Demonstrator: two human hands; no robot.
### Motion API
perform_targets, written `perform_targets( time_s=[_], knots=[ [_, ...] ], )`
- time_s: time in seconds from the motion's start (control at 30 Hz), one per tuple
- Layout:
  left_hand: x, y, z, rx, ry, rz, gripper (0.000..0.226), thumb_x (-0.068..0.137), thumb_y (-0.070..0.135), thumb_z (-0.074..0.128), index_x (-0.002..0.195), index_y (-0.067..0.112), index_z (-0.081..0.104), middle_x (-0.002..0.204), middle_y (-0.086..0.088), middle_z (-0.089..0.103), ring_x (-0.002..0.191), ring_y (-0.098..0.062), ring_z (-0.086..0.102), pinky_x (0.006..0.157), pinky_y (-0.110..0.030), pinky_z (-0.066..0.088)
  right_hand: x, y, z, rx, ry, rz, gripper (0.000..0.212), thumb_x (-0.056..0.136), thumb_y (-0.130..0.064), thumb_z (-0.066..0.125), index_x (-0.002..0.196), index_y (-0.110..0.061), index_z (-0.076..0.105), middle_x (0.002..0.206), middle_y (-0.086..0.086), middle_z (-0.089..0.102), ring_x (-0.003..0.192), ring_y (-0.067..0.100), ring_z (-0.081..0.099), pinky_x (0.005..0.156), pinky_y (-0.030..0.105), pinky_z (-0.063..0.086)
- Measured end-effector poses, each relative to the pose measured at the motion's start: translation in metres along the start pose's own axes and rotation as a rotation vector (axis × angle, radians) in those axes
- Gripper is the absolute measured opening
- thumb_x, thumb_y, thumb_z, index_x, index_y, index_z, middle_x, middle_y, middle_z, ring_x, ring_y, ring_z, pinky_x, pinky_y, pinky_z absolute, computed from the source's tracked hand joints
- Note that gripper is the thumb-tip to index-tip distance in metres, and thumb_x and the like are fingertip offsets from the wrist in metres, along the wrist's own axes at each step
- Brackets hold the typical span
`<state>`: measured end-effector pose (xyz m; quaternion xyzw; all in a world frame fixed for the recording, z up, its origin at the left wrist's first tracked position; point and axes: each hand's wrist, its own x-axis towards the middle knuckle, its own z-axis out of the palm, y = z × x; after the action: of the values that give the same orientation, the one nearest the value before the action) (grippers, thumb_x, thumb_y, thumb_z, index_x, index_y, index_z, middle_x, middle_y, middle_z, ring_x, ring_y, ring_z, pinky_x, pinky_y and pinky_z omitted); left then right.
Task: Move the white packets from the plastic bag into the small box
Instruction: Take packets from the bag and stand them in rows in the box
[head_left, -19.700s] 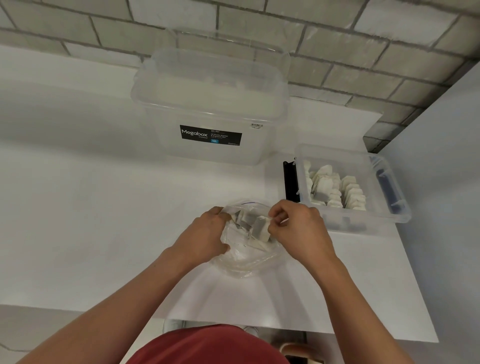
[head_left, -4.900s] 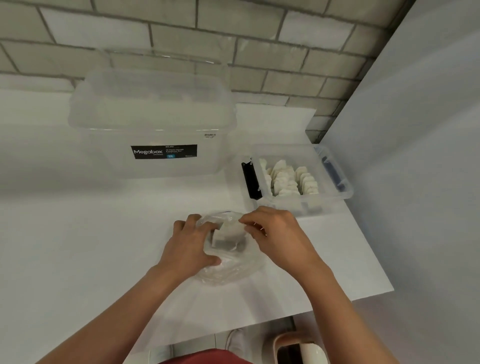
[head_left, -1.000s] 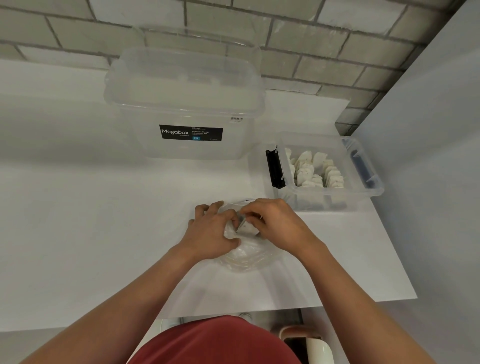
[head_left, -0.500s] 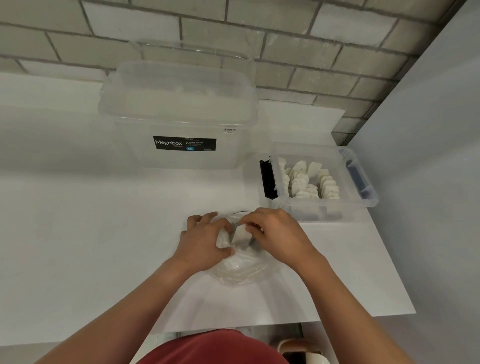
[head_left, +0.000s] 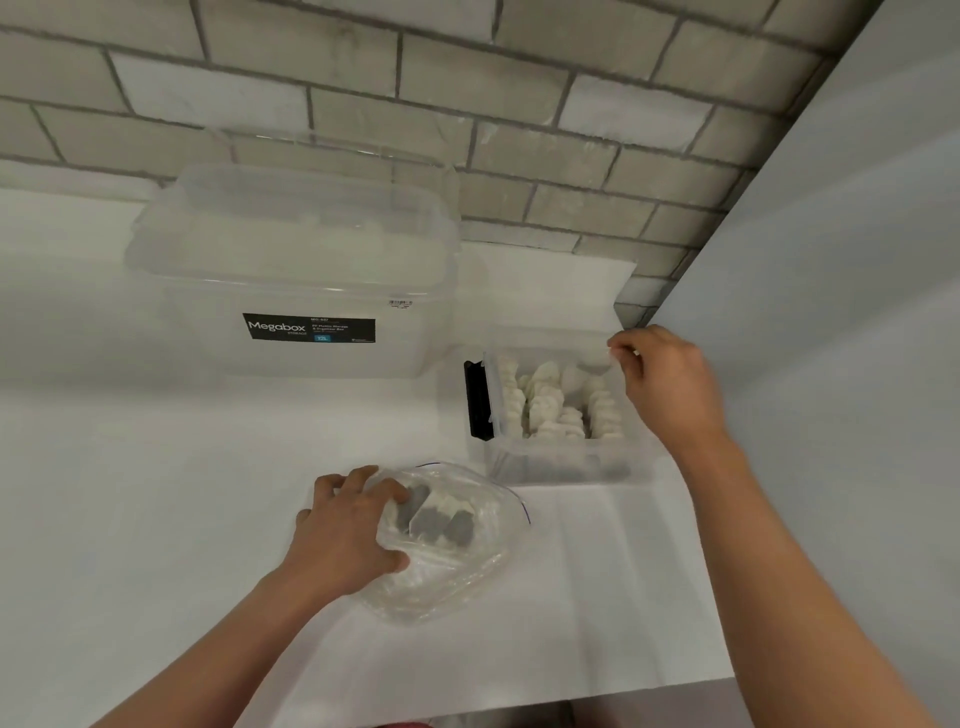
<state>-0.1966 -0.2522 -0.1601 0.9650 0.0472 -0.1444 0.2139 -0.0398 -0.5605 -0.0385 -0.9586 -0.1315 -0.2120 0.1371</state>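
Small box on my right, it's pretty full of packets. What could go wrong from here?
1. The small box already holds tight rows of white packets; anything the right hand releases at the far corner may land on top and topple them.
2. The plastic bag is limp and the left hand grips only one side, so its remaining packets could slide out onto the table.

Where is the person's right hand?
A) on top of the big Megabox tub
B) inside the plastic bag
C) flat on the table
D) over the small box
D: the right hand hovers over the far corner of the small box, while the left hand holds the plastic bag on the table.
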Motion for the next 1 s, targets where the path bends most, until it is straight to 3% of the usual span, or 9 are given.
perform_targets(
  time_s=[0.2, 0.33, 0.57, 0.8, 1.0],
  knots=[
    [-0.001, 0.002, -0.001, -0.012, 0.010, -0.011, 0.068, 0.065, 0.054, 0.073, 0.126, 0.048, 0.046, 0.150, 0.019, 0.028, 0.136, -0.023, 0.024, 0.094, -0.043, 0.048, 0.029, 0.015, 0.036, -0.182, -0.417, 0.003, 0.024, 0.098, -0.016, 0.053, 0.106, -0.026, 0.073, 0.112, 0.002, 0.071, 0.101, 0.030, 0.064, 0.079, 0.040, 0.056],
    [-0.002, 0.002, -0.001, -0.015, 0.019, -0.015, 0.068, 0.062, 0.054, 0.073, 0.125, 0.049, 0.047, 0.149, 0.020, 0.029, 0.135, -0.023, 0.025, 0.092, -0.041, 0.049, 0.033, 0.020, 0.057, -0.218, -0.488, 0.013, 0.021, 0.098, -0.022, 0.055, 0.105, -0.031, 0.072, 0.109, 0.004, 0.070, 0.098, 0.030, 0.064, 0.079, 0.038, 0.056],
    [-0.001, 0.002, -0.002, -0.029, 0.009, -0.022, 0.069, 0.059, 0.054, 0.072, 0.124, 0.049, 0.047, 0.146, 0.021, 0.030, 0.132, -0.023, 0.025, 0.089, -0.042, 0.050, 0.033, 0.025, 0.071, -0.208, -0.447, 0.047, 0.011, 0.095, -0.022, 0.060, 0.096, -0.026, 0.070, 0.098, 0.003, 0.070, 0.088, 0.027, 0.065, 0.068, 0.031, 0.049],
    [-0.001, 0.001, -0.003, -0.019, 0.005, -0.015, 0.069, 0.060, 0.053, 0.073, 0.124, 0.048, 0.047, 0.145, 0.021, 0.030, 0.133, -0.023, 0.025, 0.089, -0.041, 0.050, 0.031, 0.026, 0.061, -0.140, -0.373, 0.079, 0.016, 0.094, -0.034, 0.069, 0.106, -0.025, 0.073, 0.107, 0.000, 0.073, 0.100, 0.026, 0.066, 0.080, 0.039, 0.057],
    [-0.001, 0.001, -0.004, -0.011, 0.001, -0.014, 0.070, 0.063, 0.052, 0.076, 0.126, 0.047, 0.047, 0.147, 0.019, 0.030, 0.134, -0.024, 0.024, 0.091, -0.041, 0.049, 0.001, 0.005, 0.013, 0.253, -0.081, 0.218, 0.009, 0.088, -0.028, 0.077, 0.093, -0.021, 0.077, 0.093, -0.009, 0.075, 0.071, 0.010, 0.065, 0.076, 0.027, 0.054]
  ],
)
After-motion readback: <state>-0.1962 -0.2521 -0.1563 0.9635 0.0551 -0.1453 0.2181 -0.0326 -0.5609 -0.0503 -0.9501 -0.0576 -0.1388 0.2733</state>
